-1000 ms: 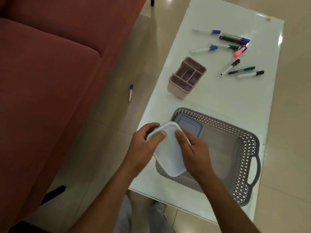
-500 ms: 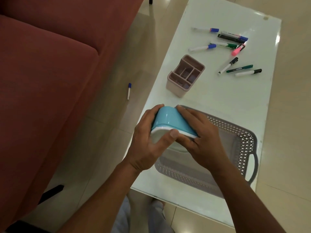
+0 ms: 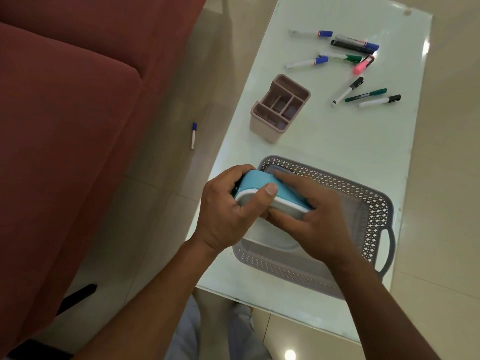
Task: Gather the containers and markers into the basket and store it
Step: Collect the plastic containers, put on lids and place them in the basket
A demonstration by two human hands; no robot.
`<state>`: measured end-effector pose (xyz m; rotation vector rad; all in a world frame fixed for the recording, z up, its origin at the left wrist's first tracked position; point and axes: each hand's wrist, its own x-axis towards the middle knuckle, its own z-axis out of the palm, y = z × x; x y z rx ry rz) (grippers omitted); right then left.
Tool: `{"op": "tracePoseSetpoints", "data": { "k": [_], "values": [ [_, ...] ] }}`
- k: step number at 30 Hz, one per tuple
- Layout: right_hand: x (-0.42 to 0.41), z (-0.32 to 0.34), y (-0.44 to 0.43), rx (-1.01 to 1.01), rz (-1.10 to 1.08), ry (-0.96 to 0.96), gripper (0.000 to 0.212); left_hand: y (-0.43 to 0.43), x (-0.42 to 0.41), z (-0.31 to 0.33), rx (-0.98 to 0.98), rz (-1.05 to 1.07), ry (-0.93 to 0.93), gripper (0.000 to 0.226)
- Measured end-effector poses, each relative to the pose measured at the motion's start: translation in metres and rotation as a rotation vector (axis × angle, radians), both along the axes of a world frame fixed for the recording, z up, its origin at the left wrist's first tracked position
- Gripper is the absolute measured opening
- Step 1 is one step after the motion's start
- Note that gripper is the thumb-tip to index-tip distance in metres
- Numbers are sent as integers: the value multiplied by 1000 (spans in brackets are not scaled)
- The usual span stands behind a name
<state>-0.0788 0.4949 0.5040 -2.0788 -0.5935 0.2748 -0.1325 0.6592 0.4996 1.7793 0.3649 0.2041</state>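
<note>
Head view: our left hand [image 3: 226, 211] and right hand [image 3: 311, 219] both clasp the blue box [image 3: 262, 187], tilted above the basket [image 3: 363, 198]'s ten o'clock corner; its long axis runs ten to four. Markers [image 3: 345, 63] lie at twelve.

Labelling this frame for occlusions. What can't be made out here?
- Basket floor, head view: near-left part covered by both hands.
- Blue container: its contents can't be seen; left hand and right hand wrap it.
- Marker labels: too small to read.
- Dark object on the floor: partly under the sofa.
</note>
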Motion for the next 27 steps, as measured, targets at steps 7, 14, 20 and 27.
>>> {"op": "tracePoseSetpoints", "data": {
  "k": [7,14,20,27],
  "values": [
    [-10,-4,11,306,-538,517,51,-12,20,2,-227,212,174,39],
    [-9,-19,4,155,-727,511,83,-25,22,-12,-232,252,328,52],
    [-13,-25,-8,113,-826,647,97,-55,17,-17,-296,310,539,63],
    [-38,-31,-15,372,-1074,593,48,-93,13,-20,-81,292,499,70]
  ]
}}
